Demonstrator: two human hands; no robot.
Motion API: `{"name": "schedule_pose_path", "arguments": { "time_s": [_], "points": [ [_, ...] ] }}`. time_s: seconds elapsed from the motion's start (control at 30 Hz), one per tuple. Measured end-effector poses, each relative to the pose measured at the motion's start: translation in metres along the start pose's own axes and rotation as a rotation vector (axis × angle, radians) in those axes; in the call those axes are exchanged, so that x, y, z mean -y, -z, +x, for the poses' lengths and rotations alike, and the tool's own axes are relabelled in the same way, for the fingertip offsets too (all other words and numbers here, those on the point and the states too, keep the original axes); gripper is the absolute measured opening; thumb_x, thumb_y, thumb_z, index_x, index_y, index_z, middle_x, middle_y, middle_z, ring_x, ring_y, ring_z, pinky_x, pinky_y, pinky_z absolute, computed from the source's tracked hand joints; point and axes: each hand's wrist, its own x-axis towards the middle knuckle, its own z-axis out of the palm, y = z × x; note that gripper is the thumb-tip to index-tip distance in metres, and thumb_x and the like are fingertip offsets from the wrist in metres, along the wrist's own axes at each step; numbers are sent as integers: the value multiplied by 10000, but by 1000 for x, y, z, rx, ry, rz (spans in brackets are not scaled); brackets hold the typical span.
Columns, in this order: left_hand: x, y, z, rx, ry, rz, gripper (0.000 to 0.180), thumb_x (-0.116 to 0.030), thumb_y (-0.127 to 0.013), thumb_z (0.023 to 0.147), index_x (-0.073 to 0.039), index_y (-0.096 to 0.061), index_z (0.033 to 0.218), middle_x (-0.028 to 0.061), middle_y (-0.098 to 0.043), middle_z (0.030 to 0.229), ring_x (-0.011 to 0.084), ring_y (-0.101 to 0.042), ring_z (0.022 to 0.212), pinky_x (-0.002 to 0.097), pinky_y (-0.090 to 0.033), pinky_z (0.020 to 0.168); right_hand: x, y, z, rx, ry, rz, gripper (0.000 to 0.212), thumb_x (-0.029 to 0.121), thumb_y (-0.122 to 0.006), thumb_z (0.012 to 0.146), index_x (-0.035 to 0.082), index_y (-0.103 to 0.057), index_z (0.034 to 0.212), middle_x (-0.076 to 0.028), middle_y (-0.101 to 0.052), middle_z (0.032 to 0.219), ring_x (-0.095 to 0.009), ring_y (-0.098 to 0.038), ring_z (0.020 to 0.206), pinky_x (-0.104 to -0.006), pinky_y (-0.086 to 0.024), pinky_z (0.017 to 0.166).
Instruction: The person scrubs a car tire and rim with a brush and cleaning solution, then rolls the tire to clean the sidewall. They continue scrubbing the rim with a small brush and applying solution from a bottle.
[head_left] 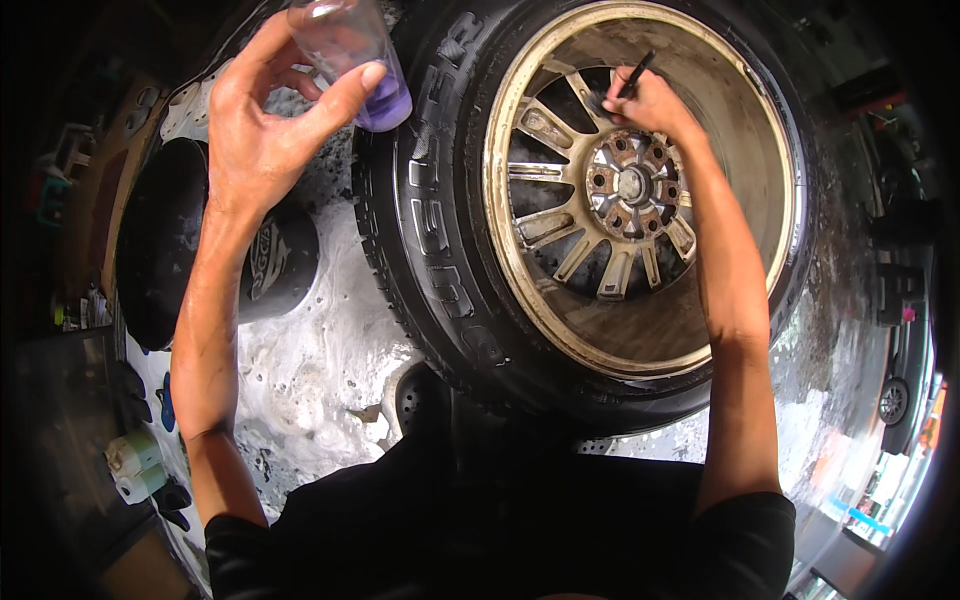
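In my left hand (255,140) is a clear cup (345,45) with purple liquid at its bottom, gripped between thumb and fingers and tilted a little. It is above the left edge of a large black tire (430,180), which lies flat with wet raised lettering on its sidewall. My right hand (650,100) reaches inside the dirty, brown-stained wheel rim (505,215). Its fingers close round a brush with a black handle (637,72), near the upper spokes; the bristle end is mostly hidden by the fingers. Rusty bolt holes ring the hub (633,185).
A black bucket (165,250) lies left of the tire on a wet, foamy floor (320,350). A black perforated shoe (410,400) is close to the tire's near edge. Farther left stands a jug with pale green liquid (137,465). A vehicle's wheel (893,400) shows at far right.
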Motion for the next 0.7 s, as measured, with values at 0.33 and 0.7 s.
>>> {"name": "schedule_pose_path", "arguments": {
  "time_s": [0.33, 0.7],
  "points": [
    [7, 2, -4, 1, 28, -18, 498, -155, -793, 858, -22, -623, 1307, 84, -719, 1090, 161, -672, 1005, 310, -511, 929, 37, 10, 4, 9, 214, -224, 90, -25, -656, 843, 44, -599, 848, -46, -656, 747, -176, -669, 760, -329, -514, 681],
    [7, -1, -1, -30, 61, -9, 474, -142, -786, 859, -13, -633, 1288, 60, -706, 1019, 146, -663, 966, 297, -502, 914, -9, 23, -8, -285, 159, -239, 100, 26, -699, 888, 47, -607, 854, -49, -672, 748, -153, -639, 669, -345, -528, 672]
  ]
}}
